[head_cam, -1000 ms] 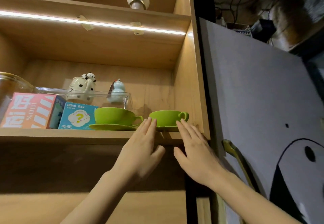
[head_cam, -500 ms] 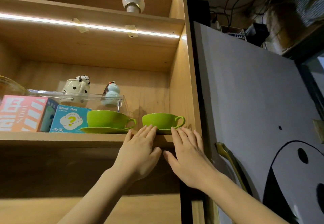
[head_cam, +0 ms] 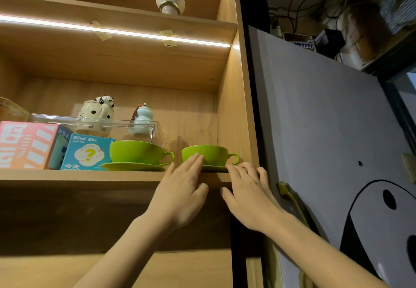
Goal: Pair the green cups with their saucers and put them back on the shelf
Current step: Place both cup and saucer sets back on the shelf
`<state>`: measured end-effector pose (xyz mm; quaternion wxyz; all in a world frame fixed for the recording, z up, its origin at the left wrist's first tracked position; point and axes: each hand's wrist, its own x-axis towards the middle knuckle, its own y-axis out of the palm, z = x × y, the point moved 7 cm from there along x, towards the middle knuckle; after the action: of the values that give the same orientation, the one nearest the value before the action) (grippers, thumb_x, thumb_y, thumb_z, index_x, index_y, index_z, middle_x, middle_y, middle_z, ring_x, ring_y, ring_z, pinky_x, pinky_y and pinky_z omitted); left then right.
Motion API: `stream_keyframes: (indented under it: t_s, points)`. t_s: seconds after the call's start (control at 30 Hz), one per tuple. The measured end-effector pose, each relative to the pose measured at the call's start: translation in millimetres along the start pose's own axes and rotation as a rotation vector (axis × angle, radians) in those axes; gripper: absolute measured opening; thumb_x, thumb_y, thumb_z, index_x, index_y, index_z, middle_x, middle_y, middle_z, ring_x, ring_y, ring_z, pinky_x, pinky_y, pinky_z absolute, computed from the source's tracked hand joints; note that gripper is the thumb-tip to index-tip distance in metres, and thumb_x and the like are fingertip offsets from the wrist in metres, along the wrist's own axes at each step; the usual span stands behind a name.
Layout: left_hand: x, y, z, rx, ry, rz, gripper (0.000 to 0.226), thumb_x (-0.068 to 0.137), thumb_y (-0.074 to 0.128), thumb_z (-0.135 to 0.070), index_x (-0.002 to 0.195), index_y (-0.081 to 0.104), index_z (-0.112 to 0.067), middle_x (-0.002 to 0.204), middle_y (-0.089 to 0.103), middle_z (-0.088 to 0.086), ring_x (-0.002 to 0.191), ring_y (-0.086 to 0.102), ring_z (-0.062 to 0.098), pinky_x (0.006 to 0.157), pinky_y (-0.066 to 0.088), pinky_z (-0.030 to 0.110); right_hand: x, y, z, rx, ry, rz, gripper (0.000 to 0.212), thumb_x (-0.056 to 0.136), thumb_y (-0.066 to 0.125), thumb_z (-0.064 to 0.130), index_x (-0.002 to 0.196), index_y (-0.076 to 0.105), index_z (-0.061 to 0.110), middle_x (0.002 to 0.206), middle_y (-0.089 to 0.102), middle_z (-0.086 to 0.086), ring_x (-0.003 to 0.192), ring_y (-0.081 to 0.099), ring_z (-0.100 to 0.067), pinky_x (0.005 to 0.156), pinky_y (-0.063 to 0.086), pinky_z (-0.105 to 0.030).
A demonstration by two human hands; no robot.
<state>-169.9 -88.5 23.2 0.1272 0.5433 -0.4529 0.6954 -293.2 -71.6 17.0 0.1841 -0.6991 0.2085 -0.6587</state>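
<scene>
A teal box [head_cam: 86, 152] marked "Blind Box" stood beside a pink box [head_cam: 27, 144] at the left. Behind them sat a clear tray [head_cam: 126, 127], with a spotted panda pot [head_cam: 95, 114] and a pale blue figurine [head_cam: 141, 118] at the back. A light strip [head_cam: 135, 35] glowed overhead, and a white funnel-shaped thing [head_cam: 170, 1] rested above it. To the right hung a grey door [head_cam: 326, 118] with a brass handle [head_cam: 290, 199].

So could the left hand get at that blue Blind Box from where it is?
Probably yes. The left hand rests at the shelf edge, and the Blind Box stands at the front; only the left green cup sits between them.
</scene>
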Motion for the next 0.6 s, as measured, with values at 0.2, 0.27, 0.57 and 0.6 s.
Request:
stream_keyframes:
  t_s: [0.2,0.27,0.57,0.6]
  points:
    - [-1.3,14.0,17.7,0.249,-0.045,-0.009,0.072,0.081,0.021,-0.042,0.146,0.007,-0.016,0.157,0.014,0.001,0.144,0.008,0.013,0.118,-0.003,0.033,1.7,1.1,-0.7,-0.011,0.0,0.004,0.057,0.095,0.032,0.038,0.146,0.018,0.016,0.151,0.03,0.0,0.141,0.016,-0.018,0.117,0.005,-0.044]
    - [-1.0,11.7,17.5,0.212,-0.039,-0.039,0.075,0.076,0.02,-0.045,0.146,0.011,-0.018,0.155,0.02,-0.001,0.143,0.013,0.012,0.118,-0.001,0.032,1.1,0.8,-1.5,-0.004,0.002,-0.001,0.057,0.095,0.032,0.037,0.145,0.019,0.016,0.15,0.031,0.0,0.141,0.017,-0.017,0.117,0.005,-0.043]
    - [-0.8,3.7,22.0,-0.055,-0.023,-0.109,0.094,0.053,0.014,-0.054,0.142,0.026,-0.025,0.151,0.029,-0.006,0.139,0.019,0.007,0.116,-0.003,0.028,0.5,0.2,-2.8,0.069,0.03,-0.013,0.051,0.096,0.029,0.031,0.144,0.02,0.017,0.149,0.03,0.0,0.14,0.018,-0.016,0.116,0.004,-0.039]
    - [-1.1,3.5,22.2,-0.057,-0.018,-0.112,0.094,0.053,0.014,-0.054,0.142,0.026,-0.025,0.151,0.029,-0.006,0.139,0.019,0.007,0.116,-0.003,0.028,-0.1,0.2,-3.1,0.079,0.031,-0.016,0.051,0.096,0.03,0.032,0.144,0.02,0.017,0.15,0.029,0.0,0.14,0.017,-0.016,0.116,0.004,-0.038]
